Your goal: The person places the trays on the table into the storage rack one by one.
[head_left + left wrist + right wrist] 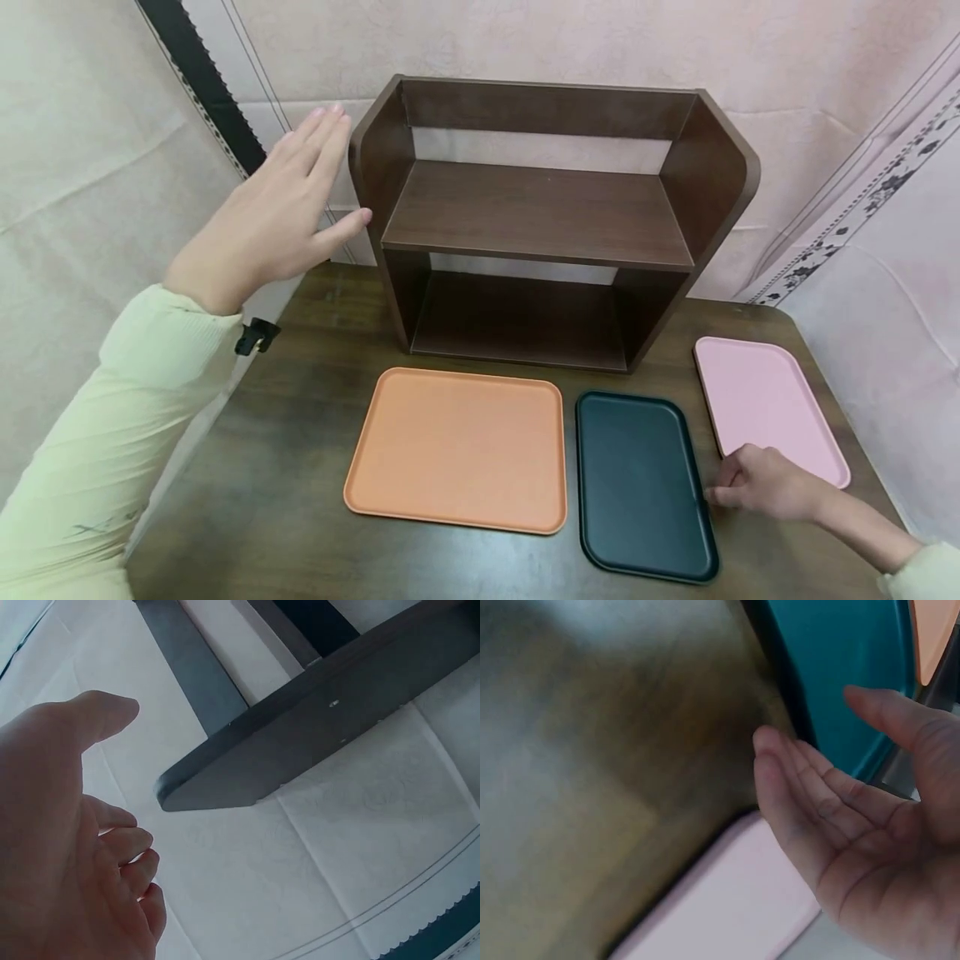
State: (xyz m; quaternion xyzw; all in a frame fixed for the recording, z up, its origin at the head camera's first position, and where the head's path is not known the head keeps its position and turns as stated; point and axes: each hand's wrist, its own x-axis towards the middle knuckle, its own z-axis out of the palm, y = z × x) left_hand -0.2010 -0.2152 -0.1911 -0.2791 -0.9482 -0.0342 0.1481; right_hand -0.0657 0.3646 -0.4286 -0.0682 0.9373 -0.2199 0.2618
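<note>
In the head view my left hand (pixel 277 208) is raised beside the left side panel of a dark brown two-level shelf (pixel 536 208), fingers straight and thumb spread toward the panel. The left wrist view shows nothing in that hand (pixel 75 825), apart from the shelf's side (pixel 300 727). My right hand (pixel 765 483) is low at the right edge of a dark green tray (pixel 645 483). In the right wrist view, its thumb stands apart from its loosely bent fingers (pixel 802 795), which overlap the tray's rim. A pink tray (pixel 765 400) lies just behind this hand.
An orange tray (pixel 461 450) lies flat on the dark wooden table (pixel 247 500), left of the green one and in front of the shelf. Pale cloth (pixel 825 167) hangs behind and on both sides. A small black clip-like object (pixel 257 336) shows at the left cuff.
</note>
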